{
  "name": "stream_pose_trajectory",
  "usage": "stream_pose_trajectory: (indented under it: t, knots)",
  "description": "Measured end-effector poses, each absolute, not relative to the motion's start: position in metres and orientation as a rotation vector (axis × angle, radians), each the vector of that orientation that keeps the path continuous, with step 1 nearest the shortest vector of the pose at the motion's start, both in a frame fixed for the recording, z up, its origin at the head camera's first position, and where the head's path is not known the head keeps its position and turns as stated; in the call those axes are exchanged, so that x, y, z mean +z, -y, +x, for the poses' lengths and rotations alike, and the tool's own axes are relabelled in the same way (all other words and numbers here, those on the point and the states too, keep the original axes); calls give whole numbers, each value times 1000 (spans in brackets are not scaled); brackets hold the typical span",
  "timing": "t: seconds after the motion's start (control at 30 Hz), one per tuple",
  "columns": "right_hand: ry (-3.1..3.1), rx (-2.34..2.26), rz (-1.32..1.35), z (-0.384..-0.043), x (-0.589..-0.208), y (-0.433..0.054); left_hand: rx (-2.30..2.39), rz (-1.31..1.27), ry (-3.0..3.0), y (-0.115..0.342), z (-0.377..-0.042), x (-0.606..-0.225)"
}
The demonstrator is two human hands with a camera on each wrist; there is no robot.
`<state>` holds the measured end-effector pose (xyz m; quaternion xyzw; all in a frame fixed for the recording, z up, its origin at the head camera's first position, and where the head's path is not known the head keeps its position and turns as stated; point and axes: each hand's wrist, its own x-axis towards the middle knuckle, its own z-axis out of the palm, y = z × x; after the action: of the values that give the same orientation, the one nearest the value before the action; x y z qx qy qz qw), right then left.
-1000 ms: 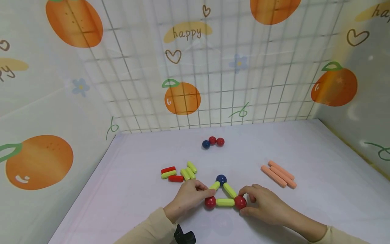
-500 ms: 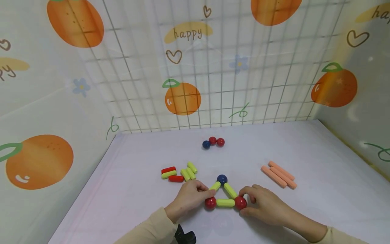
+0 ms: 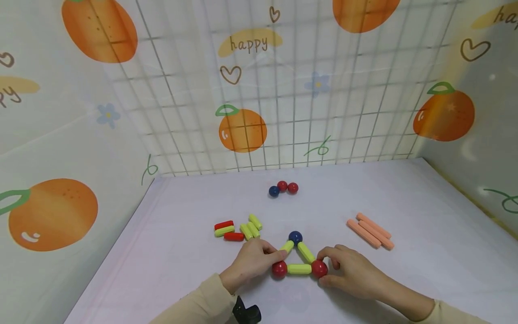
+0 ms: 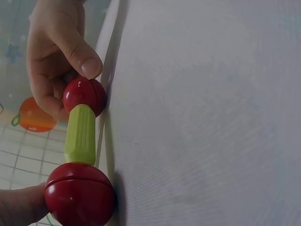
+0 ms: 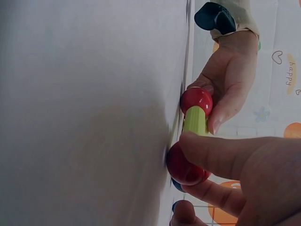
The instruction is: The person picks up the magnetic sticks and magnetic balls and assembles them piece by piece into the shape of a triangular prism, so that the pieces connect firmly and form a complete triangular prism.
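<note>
A flat triangle of three yellow-green rods [image 3: 299, 269] joined by balls lies on the table. Its far corner is a blue ball [image 3: 295, 237]. My left hand [image 3: 252, 262] pinches the corner at the left red ball [image 3: 279, 270], the thumb lying along its top side. At the opposite corner, my right hand [image 3: 356, 273] holds the right red ball [image 3: 319, 269] between thumb and curled fingers. The right wrist view shows the right thumb pressed on this ball [image 5: 186, 165]. The left wrist view has the rod [image 4: 81, 134] running straight between both red balls.
Behind the left hand lie short yellow-green rods [image 3: 250, 231] and red rods [image 3: 234, 236]. Two red balls and a blue ball [image 3: 274, 191] sit farther back. Several longer orange rods [image 3: 370, 231] rest at the right. A black wrist device [image 3: 247, 312] is at the left sleeve.
The blue ball at the triangle's far corner has shifted very slightly to the right. Both hands keep the same hold, and the loose pieces stay put.
</note>
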<state>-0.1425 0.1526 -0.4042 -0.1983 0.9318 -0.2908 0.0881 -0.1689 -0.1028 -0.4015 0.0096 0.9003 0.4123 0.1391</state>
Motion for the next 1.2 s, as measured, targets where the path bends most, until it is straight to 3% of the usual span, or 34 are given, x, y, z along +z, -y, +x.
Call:
stream_pose_trajectory:
  t: [1.2]
  knots:
    - [-2777, -877, -588, -143, -404, -152, 1265, 67, -2577, 107, -170, -401]
